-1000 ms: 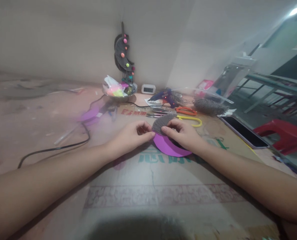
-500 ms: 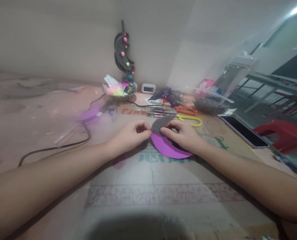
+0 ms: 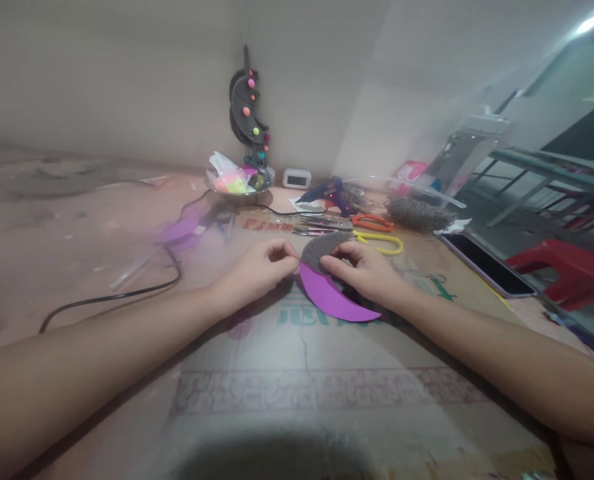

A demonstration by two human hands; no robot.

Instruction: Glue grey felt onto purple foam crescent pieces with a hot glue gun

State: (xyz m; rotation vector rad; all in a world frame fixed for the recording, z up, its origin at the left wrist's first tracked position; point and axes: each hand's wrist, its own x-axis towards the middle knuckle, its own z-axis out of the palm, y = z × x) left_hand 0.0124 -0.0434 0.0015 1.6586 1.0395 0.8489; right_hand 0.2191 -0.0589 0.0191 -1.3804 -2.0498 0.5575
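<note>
Head view: right hand [image 3: 364, 267] pinches gray-purple crescent [image 3: 333, 298] over blurred green lettering [image 3: 294, 316].

A handicraft corner: a worktable [image 3: 71, 230] set against a plain wall [image 3: 127, 80], with a small white digital clock [image 3: 297, 178] at its back. Just right of the clock lies a hot-glue gun [image 3: 333, 193]; farther right and nearer the viewer are orange-handled scissors [image 3: 371, 228] and grey yarn [image 3: 419, 215]. Left of the clock, a bowl [image 3: 241, 193] holds bright materials below a crescent ornament [image 3: 243, 110] dotted with coloured balls. Well right of the clock stand a red plastic stool [image 3: 587, 263] and another table [image 3: 541, 163].
</note>
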